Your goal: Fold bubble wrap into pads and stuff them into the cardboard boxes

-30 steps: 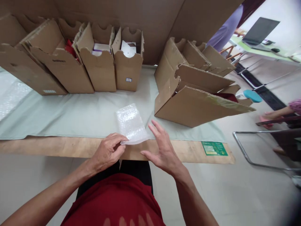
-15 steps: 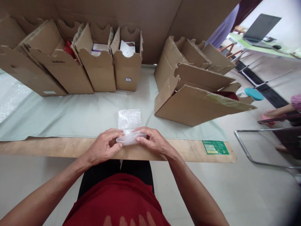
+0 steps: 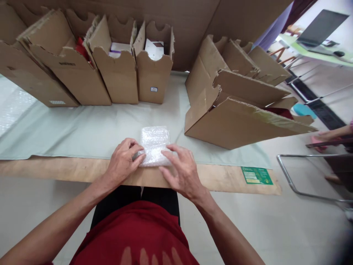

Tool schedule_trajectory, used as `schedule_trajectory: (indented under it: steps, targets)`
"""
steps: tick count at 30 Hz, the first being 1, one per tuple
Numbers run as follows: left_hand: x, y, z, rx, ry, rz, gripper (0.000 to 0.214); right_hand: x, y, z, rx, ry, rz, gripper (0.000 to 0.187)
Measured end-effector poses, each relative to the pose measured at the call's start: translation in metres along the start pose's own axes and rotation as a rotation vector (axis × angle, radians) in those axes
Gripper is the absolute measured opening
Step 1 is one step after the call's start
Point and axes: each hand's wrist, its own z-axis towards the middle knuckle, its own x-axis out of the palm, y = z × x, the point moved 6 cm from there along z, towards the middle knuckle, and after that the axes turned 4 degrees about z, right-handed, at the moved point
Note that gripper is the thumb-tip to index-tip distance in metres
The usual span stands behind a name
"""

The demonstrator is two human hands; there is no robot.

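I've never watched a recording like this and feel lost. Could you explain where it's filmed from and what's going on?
No machine here: these are a person's bare left hand and right hand. The camera is worn on the head, looking forward and down, so the red shirt shows at the bottom. A pale cloth covers most of the wood-edged table, and open cardboard boxes stand on it. A bubble-wrap packet lies flat near the table's front edge. The left hand's fingers are at its left side, the right hand's at its right; neither lifts it.
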Motion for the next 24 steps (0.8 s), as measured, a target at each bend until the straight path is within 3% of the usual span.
schedule_trajectory:
  steps: [2, 4, 6, 9, 11, 14, 17, 21, 24]
  targets:
    - [-0.001, 0.002, 0.002, -0.016, 0.02, -0.034, 0.015, 0.01, 0.009, -0.001, -0.115, 0.165, -0.075, 0.035]
    - [-0.005, 0.004, 0.002, -0.087, 0.009, -0.106, 0.017, 0.018, 0.008, 0.002, -0.137, 0.255, -0.104, 0.028]
    - [-0.012, 0.008, -0.004, -0.244, -0.039, -0.252, 0.025, 0.018, 0.002, 0.008, -0.065, 0.234, -0.068, 0.027]
    - [-0.017, 0.014, -0.024, -0.584, -0.11, -0.655, 0.047, 0.01, -0.008, 0.015, 0.122, 0.149, 0.118, 0.027]
    - [-0.009, 0.01, -0.037, -0.782, -0.091, -0.968, 0.059, 0.007, -0.011, 0.016, 0.247, 0.127, 0.308, 0.026]
    - [0.007, -0.004, -0.044, -0.949, -0.034, -1.285, 0.07, 0.009, -0.01, 0.015, 0.376, 0.167, 0.621, 0.025]
    - [0.019, -0.015, -0.039, -0.988, -0.035, -1.442, 0.072, 0.014, -0.008, 0.012, 0.448, 0.229, 0.808, 0.029]
    - [0.02, -0.024, -0.032, -0.904, 0.01, -1.35, 0.08, -0.008, -0.015, 0.009, 0.417, 0.089, 0.594, 0.031]
    - [0.01, -0.036, -0.022, -0.709, 0.134, -1.103, 0.078, -0.028, -0.013, 0.008, 0.328, 0.119, 0.483, 0.071]
